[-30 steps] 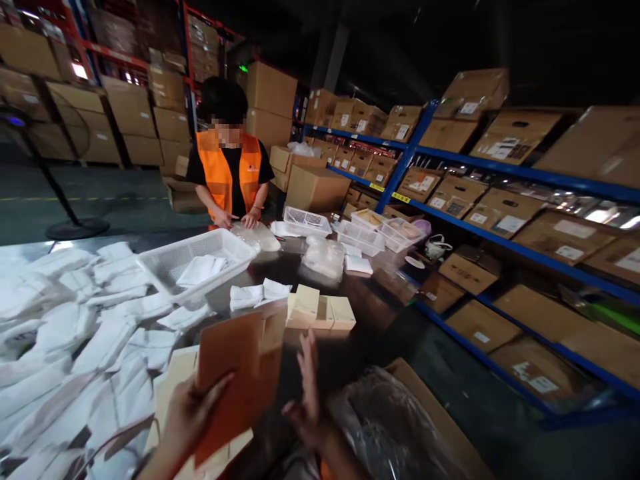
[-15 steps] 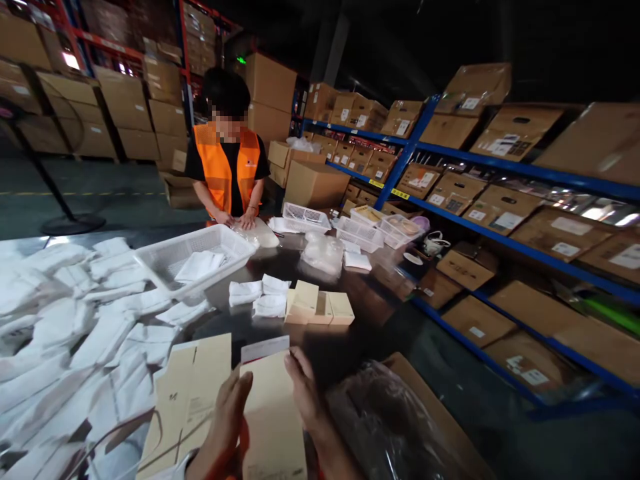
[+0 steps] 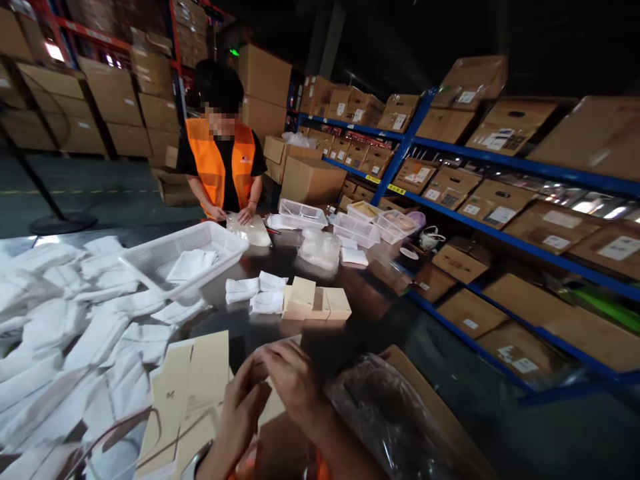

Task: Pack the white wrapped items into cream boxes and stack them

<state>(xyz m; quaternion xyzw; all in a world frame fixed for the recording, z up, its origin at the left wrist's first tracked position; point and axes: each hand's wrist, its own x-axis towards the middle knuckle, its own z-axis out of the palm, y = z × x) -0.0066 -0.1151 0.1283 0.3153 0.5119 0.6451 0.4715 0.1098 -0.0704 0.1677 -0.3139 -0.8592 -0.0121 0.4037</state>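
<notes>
Hands (image 3: 295,381) drawn together on cream box (image 3: 273,405) — flat cartons (image 3: 205,373): print unreadable.

That pale cream card box (image 3: 273,405) looks smooth and matt, as do the flat cream card pieces (image 3: 207,363). The heap of white oblong packets (image 3: 55,323) looks soft and creased, like cloth, though from here I can't be certain. The dark tabletop (image 3: 373,287) is smooth and glossy enough to throw back reflections. Crumpled clear plastic sheeting (image 3: 380,407) shines in streaks against the dull brown cardboard carton (image 3: 425,385); the long white perforated basket (image 3: 160,291) is plastic, the blue shelf post (image 3: 415,127) painted metal by its look.
</notes>
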